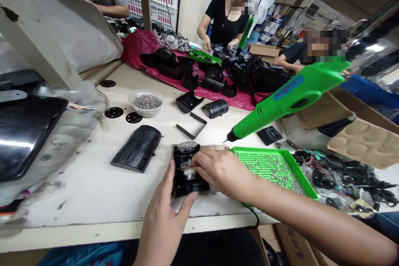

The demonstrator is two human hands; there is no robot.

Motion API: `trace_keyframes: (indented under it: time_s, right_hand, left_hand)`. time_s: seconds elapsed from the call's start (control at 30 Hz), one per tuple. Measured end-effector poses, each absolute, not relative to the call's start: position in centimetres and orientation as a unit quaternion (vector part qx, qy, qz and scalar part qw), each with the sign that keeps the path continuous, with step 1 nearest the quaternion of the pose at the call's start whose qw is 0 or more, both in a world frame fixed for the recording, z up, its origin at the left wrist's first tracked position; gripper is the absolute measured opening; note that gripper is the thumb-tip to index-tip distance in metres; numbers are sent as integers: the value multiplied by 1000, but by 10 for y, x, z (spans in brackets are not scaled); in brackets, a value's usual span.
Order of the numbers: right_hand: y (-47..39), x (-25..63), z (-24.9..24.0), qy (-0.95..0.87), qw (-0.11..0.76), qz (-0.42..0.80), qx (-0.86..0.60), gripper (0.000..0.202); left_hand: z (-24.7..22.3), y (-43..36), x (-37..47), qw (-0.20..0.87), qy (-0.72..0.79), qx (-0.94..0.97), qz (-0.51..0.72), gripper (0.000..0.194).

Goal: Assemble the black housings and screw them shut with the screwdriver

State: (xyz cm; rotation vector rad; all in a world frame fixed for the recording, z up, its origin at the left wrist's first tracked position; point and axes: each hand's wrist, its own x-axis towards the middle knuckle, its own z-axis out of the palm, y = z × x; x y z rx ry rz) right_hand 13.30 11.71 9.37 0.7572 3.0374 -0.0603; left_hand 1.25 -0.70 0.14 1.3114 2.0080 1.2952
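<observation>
An open black plastic housing (178, 187) lies on the table in front of me, with a round silver mesh (188, 146) at its far end and a white and silver motor-like part (189, 173) inside. My left hand (163, 212) grips its near left corner, thumb along the near edge and fingers along the left side. Reaching in from the right, my right hand (226, 170) has its fingers closed together over the inside of the housing. A bit of red wire shows at those fingertips; what they pinch is hidden. A curved black cover (137, 149) rests to the left.
Above the right hand hangs a green electric screwdriver (274, 102). A green tray (301, 174) of screws stands right, a clear bowl (131, 99) of small metal pieces farther back. Beyond the housing lie a U-shaped bracket (195, 133) and black shells (188, 102). Co-workers sit across.
</observation>
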Motion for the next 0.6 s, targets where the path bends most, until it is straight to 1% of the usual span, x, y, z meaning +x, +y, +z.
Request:
trace_keyframes:
  time_s: [0.13, 0.27, 0.33, 0.6]
  right_hand:
    - [113, 133, 100, 966, 33, 35, 255, 4]
    - [111, 129, 110, 963, 118, 61, 235, 9]
    - [112, 127, 113, 965, 143, 62, 212, 11]
    - [110, 122, 106, 966, 147, 63, 202, 12]
  left_hand:
    - [5, -8, 13, 207, 731, 480, 439, 70]
    - [7, -10, 12, 194, 736, 492, 423, 68]
    - [7, -9, 13, 193, 735, 496, 420, 67]
    - [5, -5, 16, 175, 745, 487, 421, 67]
